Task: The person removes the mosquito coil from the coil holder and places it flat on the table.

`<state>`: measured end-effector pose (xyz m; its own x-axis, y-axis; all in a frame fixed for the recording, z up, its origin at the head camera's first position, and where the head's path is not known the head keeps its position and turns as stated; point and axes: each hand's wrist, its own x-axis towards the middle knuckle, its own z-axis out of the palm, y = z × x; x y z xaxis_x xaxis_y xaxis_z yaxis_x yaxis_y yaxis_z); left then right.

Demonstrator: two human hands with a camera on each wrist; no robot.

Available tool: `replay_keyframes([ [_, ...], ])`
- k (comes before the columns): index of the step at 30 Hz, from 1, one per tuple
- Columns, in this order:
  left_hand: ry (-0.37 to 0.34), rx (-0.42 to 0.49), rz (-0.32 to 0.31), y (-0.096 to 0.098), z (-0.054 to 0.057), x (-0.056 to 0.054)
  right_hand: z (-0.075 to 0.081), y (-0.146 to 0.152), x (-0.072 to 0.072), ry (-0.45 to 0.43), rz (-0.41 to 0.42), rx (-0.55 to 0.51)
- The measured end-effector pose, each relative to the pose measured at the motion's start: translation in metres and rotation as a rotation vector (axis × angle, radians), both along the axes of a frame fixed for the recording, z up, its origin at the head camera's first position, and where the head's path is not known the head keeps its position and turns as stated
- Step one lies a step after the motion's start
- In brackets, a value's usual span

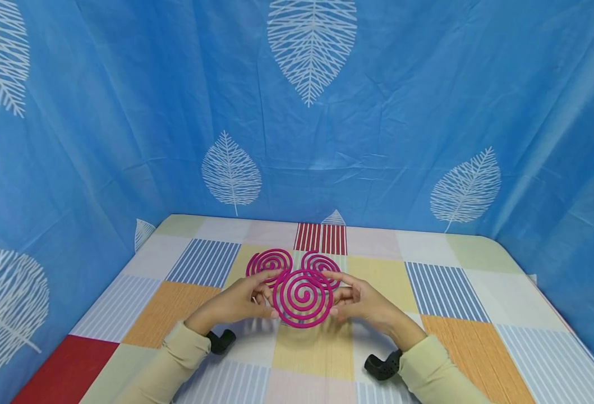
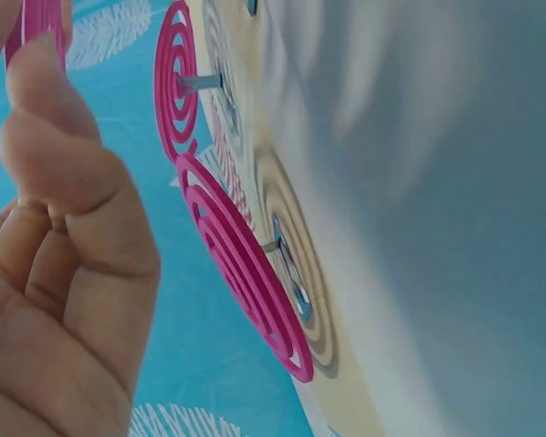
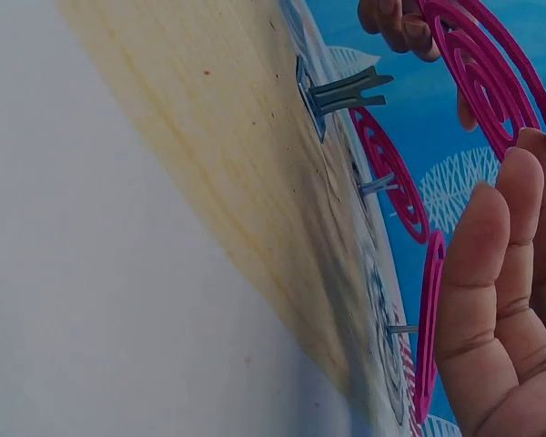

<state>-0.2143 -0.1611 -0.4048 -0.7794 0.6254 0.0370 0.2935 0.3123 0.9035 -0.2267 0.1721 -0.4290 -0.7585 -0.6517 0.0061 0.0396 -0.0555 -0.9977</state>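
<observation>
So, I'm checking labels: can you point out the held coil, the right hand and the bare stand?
Held coil (image 1: 304,294): head view, its centre.
Right hand (image 1: 366,301): head view, back of the hand.
Bare stand (image 3: 338,95): right wrist view, its stem.

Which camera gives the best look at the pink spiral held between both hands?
The head view: the held spiral faces the camera, nearly whole. The right wrist view shows it slanted and cropped; the left wrist view, only a sliver in its top left corner.
</observation>
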Motion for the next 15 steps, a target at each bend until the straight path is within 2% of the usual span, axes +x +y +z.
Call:
replay_keyframes([
  [6,0.043,0.008,0.041,0.008,0.004,0.005,0.004,0.005,-0.002,0.023,-0.010,0.001],
  [15,0.089,-0.017,0.110,0.027,0.009,0.016,0.015,0.020,-0.005,0.041,0.026,-0.003],
])
